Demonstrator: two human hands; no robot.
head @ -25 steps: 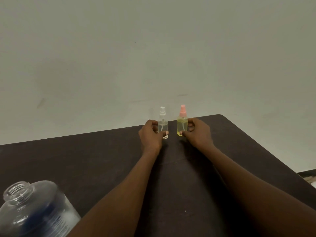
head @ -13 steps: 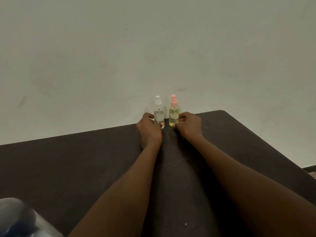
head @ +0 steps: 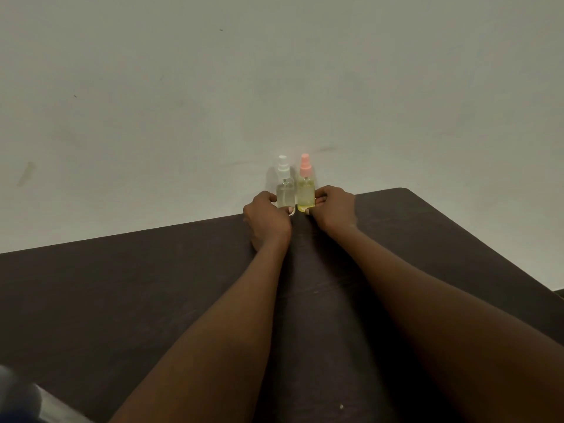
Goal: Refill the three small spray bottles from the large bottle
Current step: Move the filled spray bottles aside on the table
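Two small spray bottles stand upright side by side at the far edge of the dark table (head: 128,294). The clear bottle with a white cap (head: 285,192) is gripped low down by my left hand (head: 267,224). Beside it on the right, the yellow bottle with a pink cap (head: 305,195) is gripped by my right hand (head: 334,210). The two bottles nearly touch. Only a blurred sliver of the large clear bottle (head: 16,395) shows at the bottom left corner. A third small bottle is not in view.
A plain pale wall (head: 274,87) rises straight behind the table's far edge. The table's rounded far right corner (head: 406,190) lies to the right of my hands, and its right edge runs down toward the frame's right side.
Both hands have slid the two small bottles away from me to the table's far edge and closer together. The view has shifted, so the large bottle has almost left the frame.
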